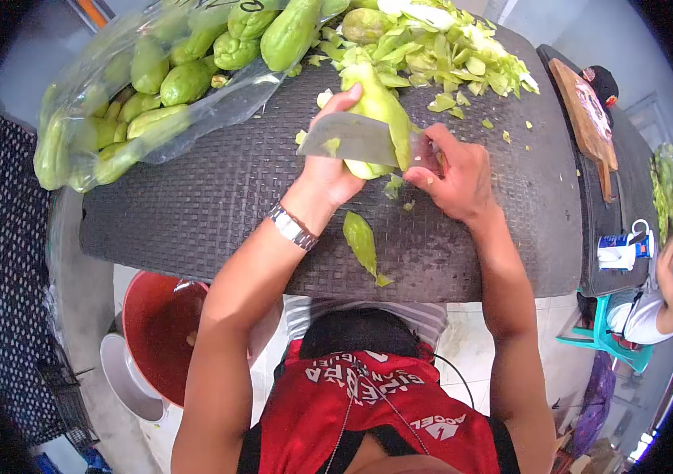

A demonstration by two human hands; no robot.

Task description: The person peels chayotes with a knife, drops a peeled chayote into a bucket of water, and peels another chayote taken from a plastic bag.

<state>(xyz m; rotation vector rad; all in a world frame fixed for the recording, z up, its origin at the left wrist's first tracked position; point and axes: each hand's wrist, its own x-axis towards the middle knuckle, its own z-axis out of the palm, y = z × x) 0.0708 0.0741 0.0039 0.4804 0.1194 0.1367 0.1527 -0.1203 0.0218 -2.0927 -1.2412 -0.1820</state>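
My left hand [335, 170], with a metal watch on its wrist, is closed round a pale green, partly peeled chayote [376, 103] above the dark woven table [257, 158]. In my right hand [459, 170] is the handle end of a wide knife [352, 140]. Its blade lies across the chayote and points left, with a bit of peel stuck on it. A strip of peel [401, 138] hangs along the chayote's right side. Nearer the front edge lies a loose peel piece [360, 241].
A clear plastic bag of chayotes [188, 82] is at the back left. Heaped peels [463, 55] lie at the back. Below the table's left front stands a red bucket [164, 336]. On the right are a wooden board [573, 95], a mug [640, 237] and another person [652, 312].
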